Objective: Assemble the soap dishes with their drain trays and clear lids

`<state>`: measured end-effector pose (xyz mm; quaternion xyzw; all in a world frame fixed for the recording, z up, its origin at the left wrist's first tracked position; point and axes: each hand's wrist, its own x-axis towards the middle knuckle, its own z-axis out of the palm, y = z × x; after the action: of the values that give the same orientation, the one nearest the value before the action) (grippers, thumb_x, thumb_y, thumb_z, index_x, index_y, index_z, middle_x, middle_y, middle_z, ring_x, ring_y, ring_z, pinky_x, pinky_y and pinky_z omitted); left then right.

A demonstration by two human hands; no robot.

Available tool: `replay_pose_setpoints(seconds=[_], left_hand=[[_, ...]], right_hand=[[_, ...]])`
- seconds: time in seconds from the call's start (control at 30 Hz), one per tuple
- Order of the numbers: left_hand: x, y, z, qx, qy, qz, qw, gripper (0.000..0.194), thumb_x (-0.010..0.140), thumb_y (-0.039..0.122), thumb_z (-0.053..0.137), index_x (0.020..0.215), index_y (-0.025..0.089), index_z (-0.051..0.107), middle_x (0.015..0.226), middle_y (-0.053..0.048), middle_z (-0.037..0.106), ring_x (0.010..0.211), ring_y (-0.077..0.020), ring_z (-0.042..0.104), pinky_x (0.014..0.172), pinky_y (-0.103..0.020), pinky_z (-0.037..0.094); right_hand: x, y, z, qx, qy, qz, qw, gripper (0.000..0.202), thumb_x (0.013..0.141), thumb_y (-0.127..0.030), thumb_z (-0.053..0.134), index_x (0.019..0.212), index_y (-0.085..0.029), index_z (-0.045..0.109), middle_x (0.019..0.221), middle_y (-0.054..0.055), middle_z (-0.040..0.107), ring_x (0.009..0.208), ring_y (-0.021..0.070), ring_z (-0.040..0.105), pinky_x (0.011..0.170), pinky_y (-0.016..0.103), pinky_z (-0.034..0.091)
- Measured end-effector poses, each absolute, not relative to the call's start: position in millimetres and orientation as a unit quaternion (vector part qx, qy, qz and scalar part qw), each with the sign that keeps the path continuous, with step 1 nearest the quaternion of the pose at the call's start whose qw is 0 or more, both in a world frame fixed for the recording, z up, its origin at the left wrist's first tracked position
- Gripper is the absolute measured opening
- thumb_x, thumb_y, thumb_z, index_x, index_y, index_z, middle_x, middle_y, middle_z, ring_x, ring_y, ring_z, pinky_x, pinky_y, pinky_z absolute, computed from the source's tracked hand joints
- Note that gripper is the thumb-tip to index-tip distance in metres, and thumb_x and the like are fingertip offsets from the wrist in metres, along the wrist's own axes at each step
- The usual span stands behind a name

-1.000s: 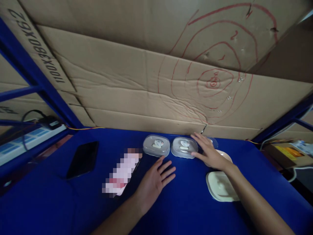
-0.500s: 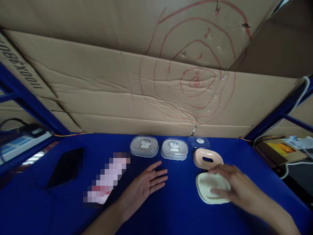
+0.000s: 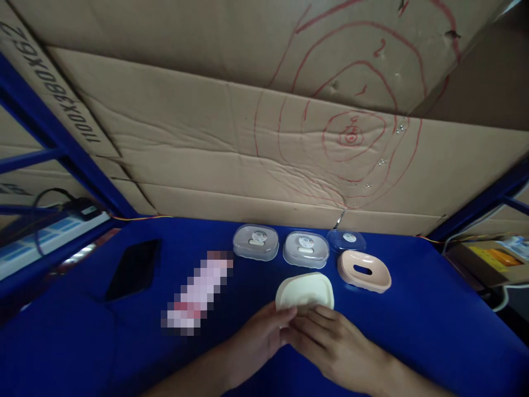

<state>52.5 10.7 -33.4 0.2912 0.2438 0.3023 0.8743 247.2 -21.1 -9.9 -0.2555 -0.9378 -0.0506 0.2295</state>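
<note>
Both my hands meet at the near edge of a cream oval soap dish, which is tilted up in front of me. My left hand grips its near left corner, thumb on top. My right hand has its fingers curled over the near right edge; its fingertips partly hide the dish. Just beyond, to the right, lies a pink soap dish with a dark oval slot. Two soap dishes under clear lids, a left one and a right one, stand farther back.
A loose clear lid lies behind the pink dish. Left on the blue table are a blurred-out pink item and a black phone-like slab. A cardboard wall closes off the back; a power strip sits far left.
The cream dish has come leftward from beside the pink dish, carried by my right hand. My left hand, open before, has closed on it. The view has shifted slightly left.
</note>
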Motion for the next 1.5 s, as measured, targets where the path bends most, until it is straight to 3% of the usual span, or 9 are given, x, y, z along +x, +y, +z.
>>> replay_pose_setpoints(seconds=[0.13,0.23,0.37,0.67,0.87,0.97,1.1,1.3,1.5], left_hand=[[44,24,-10,0.263,0.286,0.341,0.856,0.040,0.100,0.037,0.059,0.131,0.013,0.068,0.132,-0.016,0.073,0.124,-0.0325,0.065,0.100,-0.044,0.052],[30,35,-4,0.261,0.310,0.381,0.831,0.045,0.101,0.040,0.058,0.135,0.012,0.064,0.133,-0.015,0.072,0.126,-0.0327,0.064,0.103,-0.044,0.051],[20,38,-10,0.211,0.340,0.408,0.821,0.042,0.099,0.038,0.060,0.131,0.012,0.067,0.130,-0.013,0.075,0.128,-0.0291,0.063,0.104,-0.037,0.050],[34,24,-37,0.201,0.297,0.351,0.865,0.053,0.100,0.047,0.058,0.141,0.012,0.059,0.140,-0.019,0.068,0.131,-0.0382,0.061,0.107,-0.054,0.049],[34,23,-33,0.226,0.242,0.360,0.872,0.061,0.101,0.061,0.046,0.141,0.017,0.061,0.140,-0.015,0.069,0.132,-0.0312,0.060,0.110,-0.044,0.046],[32,23,-33,0.257,0.229,0.375,0.861,0.054,0.100,0.057,0.051,0.139,0.021,0.062,0.137,-0.013,0.070,0.129,-0.0287,0.062,0.108,-0.041,0.046],[31,24,-40,0.295,0.263,0.373,0.839,0.048,0.096,0.041,0.066,0.138,0.019,0.062,0.131,-0.014,0.073,0.122,-0.0281,0.066,0.104,-0.039,0.047],[33,27,-44,0.300,0.302,0.363,0.829,0.052,0.094,0.049,0.066,0.135,0.018,0.064,0.132,-0.015,0.073,0.123,-0.0302,0.066,0.105,-0.042,0.047],[35,27,-44,0.279,0.376,0.358,0.808,0.052,0.088,0.051,0.071,0.126,0.016,0.070,0.121,-0.012,0.078,0.121,-0.0318,0.067,0.099,-0.039,0.051]], right_hand=[[282,-12,1,-0.314,-0.919,-0.062,0.231,0.039,0.102,-0.012,0.044,0.137,-0.018,0.059,0.125,0.010,0.074,0.119,0.0230,0.068,0.103,0.041,0.055],[345,-2,-15,-0.488,-0.845,-0.092,0.200,0.029,0.104,-0.031,0.051,0.129,-0.024,0.064,0.119,0.009,0.074,0.109,0.0273,0.071,0.095,0.047,0.057],[408,10,-55,-0.551,-0.812,-0.148,0.123,0.038,0.104,-0.051,0.047,0.125,-0.027,0.068,0.119,0.010,0.074,0.106,0.0333,0.072,0.080,0.049,0.058],[312,-27,-37,-0.470,-0.837,-0.118,0.254,0.047,0.101,-0.024,0.060,0.147,-0.027,0.054,0.115,0.010,0.075,0.106,0.0278,0.071,0.087,0.041,0.057],[247,-11,-14,-0.316,-0.908,-0.096,0.256,0.034,0.106,-0.019,0.051,0.138,-0.013,0.061,0.114,0.010,0.076,0.112,0.0225,0.069,0.098,0.039,0.054],[245,-3,-21,-0.304,-0.915,-0.079,0.252,0.034,0.106,-0.015,0.047,0.137,-0.011,0.061,0.117,0.010,0.076,0.117,0.0216,0.067,0.106,0.040,0.050],[252,-1,-34,-0.313,-0.919,-0.031,0.237,0.038,0.106,-0.016,0.047,0.143,-0.014,0.056,0.127,0.010,0.072,0.125,0.0215,0.062,0.111,0.040,0.048],[253,-4,-38,-0.322,-0.921,0.021,0.220,0.040,0.105,-0.013,0.047,0.144,-0.014,0.052,0.129,0.011,0.069,0.131,0.0242,0.057,0.115,0.046,0.044],[255,-4,-36,-0.317,-0.928,0.076,0.180,0.043,0.108,-0.030,0.046,0.150,-0.019,0.047,0.134,0.011,0.067,0.129,0.0247,0.059,0.111,0.041,0.049]])
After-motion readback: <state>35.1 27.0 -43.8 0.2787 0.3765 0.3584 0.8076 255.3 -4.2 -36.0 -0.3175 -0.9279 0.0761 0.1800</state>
